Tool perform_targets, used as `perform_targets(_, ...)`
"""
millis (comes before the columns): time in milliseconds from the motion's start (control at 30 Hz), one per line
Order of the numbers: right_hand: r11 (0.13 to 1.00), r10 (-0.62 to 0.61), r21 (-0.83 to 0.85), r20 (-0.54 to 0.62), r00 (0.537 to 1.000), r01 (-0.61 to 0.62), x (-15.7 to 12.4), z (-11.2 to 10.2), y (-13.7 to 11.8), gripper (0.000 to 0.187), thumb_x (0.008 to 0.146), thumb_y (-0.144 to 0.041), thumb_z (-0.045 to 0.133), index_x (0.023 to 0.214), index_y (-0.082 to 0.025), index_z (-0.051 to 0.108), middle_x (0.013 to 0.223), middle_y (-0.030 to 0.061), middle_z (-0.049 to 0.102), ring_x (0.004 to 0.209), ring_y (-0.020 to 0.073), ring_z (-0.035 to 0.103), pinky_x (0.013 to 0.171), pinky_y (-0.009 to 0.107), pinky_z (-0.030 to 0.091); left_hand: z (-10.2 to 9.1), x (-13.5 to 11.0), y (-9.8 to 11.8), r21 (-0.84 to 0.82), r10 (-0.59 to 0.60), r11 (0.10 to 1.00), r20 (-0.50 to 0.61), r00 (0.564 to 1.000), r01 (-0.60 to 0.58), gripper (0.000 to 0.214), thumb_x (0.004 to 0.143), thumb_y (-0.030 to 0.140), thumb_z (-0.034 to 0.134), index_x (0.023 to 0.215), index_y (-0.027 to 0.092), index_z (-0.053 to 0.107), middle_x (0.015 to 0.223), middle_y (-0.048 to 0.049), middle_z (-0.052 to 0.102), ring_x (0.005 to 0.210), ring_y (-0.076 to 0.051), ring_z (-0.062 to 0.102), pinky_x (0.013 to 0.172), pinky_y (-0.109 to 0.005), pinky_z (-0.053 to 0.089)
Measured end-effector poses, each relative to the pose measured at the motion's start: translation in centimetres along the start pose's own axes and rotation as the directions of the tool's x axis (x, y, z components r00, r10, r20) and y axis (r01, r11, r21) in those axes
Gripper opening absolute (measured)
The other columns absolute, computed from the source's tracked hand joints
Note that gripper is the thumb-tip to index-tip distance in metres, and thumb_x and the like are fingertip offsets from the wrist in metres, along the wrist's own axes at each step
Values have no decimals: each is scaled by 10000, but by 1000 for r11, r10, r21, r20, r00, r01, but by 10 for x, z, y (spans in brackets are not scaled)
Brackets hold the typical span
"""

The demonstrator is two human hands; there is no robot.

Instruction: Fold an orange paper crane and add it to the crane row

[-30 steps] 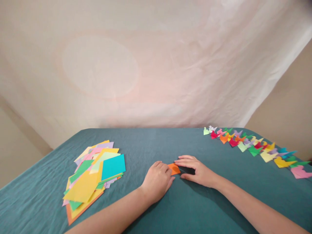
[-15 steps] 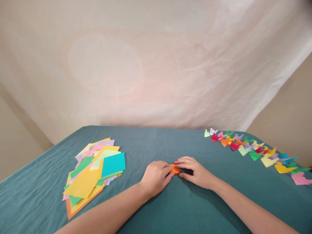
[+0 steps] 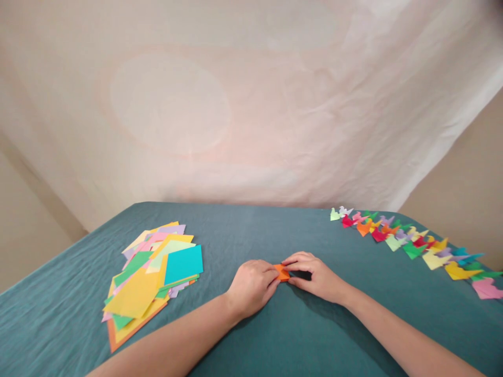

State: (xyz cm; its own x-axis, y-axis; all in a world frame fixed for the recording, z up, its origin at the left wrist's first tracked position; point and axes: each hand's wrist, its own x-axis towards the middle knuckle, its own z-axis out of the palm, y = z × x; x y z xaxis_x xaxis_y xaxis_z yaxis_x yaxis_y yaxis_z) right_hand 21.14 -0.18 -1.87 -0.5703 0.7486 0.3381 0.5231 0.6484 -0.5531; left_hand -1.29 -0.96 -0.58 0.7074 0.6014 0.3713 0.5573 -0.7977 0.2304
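Observation:
A small folded piece of orange origami paper (image 3: 282, 273) lies on the table between my hands. My left hand (image 3: 253, 288) grips its left side, thumb and fingers pressed together on it and hiding that part. On the other side, my right hand (image 3: 312, 275) has its fingertips and thumb at the paper's right edge, with a gap between thumb and fingers further back. The details of the folds are too small to make out.
A loose pile of coloured paper sheets (image 3: 133, 293), with a blue sheet (image 3: 183, 264) on top, lies to the left. Several folded paper birds (image 3: 412, 250) stand in rows along the right. A green-blue cloth (image 3: 236, 230) covers the table, and a pale curtain (image 3: 251, 104) hangs behind it.
Hardly anything differs. The fingers of my right hand have shifted slightly on the orange paper, and the whole view has moved a touch.

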Motion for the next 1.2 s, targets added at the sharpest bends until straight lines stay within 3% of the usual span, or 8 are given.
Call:
perform_targets(233, 1000, 12, 10, 15, 1000, -12, 2, -4, -7, 205, 797, -284, 623, 996, -263, 670, 1035, 47, 644, 966, 206, 567, 881, 394, 409, -1, 0, 1, 9, 6, 1000, -6, 1000, -6, 219, 893, 214, 435, 1018, 192, 613, 1022, -43, 651, 940, -173, 594, 842, -300, 455)
perform_targets(533, 992, -43, -122, -24, 999, 39, -1, 3, -10, 154, 841, -277, 578, 956, -266, 681, 1000, 45, 629, 954, 199, 550, 851, 386, 403, -2, 0, -2, 80, 0, 997, 42, 999, -3, 198, 902, 226, 444, 926, 200, 638, 881, -30, 653, 863, -167, 594, 769, -293, 445)
perform_targets(800, 989, -70, -132, -28, 997, 66, 0, 1, -17, 151, 862, -211, 535, 891, -249, 678, 955, 39, 638, 947, 195, 546, 855, 390, 392, -2, 2, -1, 33, -117, 993, 44, 992, 116, 163, 871, 238, 490, 848, 184, 641, 906, -46, 601, 850, -168, 552, 772, -287, 441)
perform_targets(1200, 992, 123, 21, -52, 991, -122, 7, 9, -15, 169, 856, -225, 503, 772, -220, 650, 858, 35, 628, 824, 179, 568, 793, 353, 420, -2, 1, -5, -114, -228, 966, 33, 973, 231, 132, 843, 219, 540, 840, 204, 671, 900, -34, 592, 863, -169, 538, 796, -291, 429)
